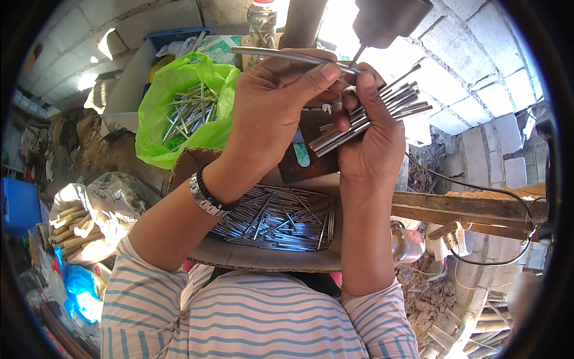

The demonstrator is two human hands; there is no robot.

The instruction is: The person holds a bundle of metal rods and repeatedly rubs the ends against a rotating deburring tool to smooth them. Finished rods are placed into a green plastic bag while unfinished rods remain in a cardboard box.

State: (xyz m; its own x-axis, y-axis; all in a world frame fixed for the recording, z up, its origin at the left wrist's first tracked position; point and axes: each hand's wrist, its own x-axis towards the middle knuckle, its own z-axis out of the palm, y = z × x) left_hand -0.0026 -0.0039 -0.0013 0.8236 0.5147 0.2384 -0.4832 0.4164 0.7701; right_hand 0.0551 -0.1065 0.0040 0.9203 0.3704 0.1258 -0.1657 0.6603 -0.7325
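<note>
My left hand (266, 105) pinches one thin metal tube (260, 52) between thumb and fingers, its free end pointing left. The tube's other end meets the fingertips of my right hand (375, 134), just under a drill bit (358, 55). Whether the bit touches the tube I cannot tell. A dark drill body (391, 21) hangs above. Against its palm my right hand grips a bundle of metal tubes (341, 136), fanned out to the right. Below my wrists, a cardboard box (269, 257) holds many more loose metal tubes (281, 218).
A bright green plastic bag (149, 140) with more tubes stands left, before a grey bin (122, 102). A jar (262, 27) is at the back beside a post (304, 24). Right are a wooden beam (466, 206) and a black cable (472, 184). A sack of sticks (113, 209) lies left.
</note>
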